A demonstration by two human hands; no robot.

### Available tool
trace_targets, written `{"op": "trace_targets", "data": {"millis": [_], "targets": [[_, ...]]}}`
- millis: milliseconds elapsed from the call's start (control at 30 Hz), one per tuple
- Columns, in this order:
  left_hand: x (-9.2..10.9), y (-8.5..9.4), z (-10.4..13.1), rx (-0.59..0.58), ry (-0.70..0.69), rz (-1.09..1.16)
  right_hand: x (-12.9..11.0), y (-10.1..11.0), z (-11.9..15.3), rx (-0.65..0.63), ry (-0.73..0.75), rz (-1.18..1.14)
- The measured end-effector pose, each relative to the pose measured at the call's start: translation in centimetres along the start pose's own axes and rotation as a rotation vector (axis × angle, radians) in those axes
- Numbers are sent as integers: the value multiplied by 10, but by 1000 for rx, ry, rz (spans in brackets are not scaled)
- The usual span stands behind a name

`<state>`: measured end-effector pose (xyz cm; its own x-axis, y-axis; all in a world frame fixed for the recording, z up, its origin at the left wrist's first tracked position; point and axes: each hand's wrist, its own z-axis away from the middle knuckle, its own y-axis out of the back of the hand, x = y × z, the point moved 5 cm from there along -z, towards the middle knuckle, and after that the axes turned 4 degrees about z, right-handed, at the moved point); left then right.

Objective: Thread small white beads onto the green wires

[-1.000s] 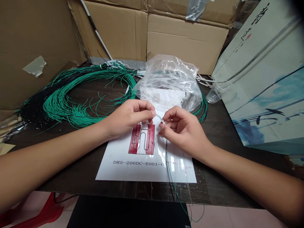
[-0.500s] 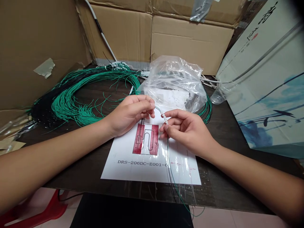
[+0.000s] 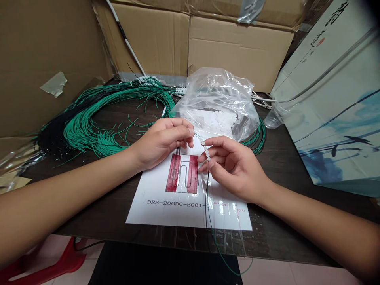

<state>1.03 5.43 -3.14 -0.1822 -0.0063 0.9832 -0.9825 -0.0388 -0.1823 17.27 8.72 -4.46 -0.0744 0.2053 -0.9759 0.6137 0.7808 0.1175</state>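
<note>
My left hand point(image 3: 170, 138) is closed in a pinch on the ends of a thin black and green wire pair point(image 3: 197, 135). Several small white beads point(image 3: 207, 152) sit in a short row on that pair, just right of the left fingertips. Curled loosely about the row is my right hand point(image 3: 233, 164), its index finger by the topmost bead and its thumb by the lowest one. Below the thumb the wires hang down past the table edge, black and green apart. Under both hands lies a white printed sheet point(image 3: 142, 213) with a red-and-white picture.
A big coil of green and black wires point(image 3: 86, 122) lies at the left. Behind my hands sits a clear plastic bag point(image 3: 219, 85) with white pieces in it. Cardboard boxes point(image 3: 237, 51) wall the back. A patterned white box point(image 3: 332, 118) and clear cup point(image 3: 271, 118) are at right.
My right thumb has moved down and away from the index finger, and more of the bead row shows. The hanging wires have swung slightly left. My left hand has stayed in place.
</note>
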Motion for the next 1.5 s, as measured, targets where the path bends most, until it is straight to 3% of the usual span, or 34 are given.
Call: {"op": "trace_targets", "data": {"millis": [167,333,700,1133,1500], "targets": [[3,-8,3,-113,-56,-242,2,4,-4,41,-19,-72],[7,-15,6,-128,-86,-372,2,6,-7,68,-29,-89],[7,-15,8,-78,-141,-476,6,11,-7,116,-78,-49],[9,-15,12,-82,-195,-646,6,11,-6,63,-79,116],[6,-13,9,-72,-196,-594,2,10,-6,93,-45,13]]}}
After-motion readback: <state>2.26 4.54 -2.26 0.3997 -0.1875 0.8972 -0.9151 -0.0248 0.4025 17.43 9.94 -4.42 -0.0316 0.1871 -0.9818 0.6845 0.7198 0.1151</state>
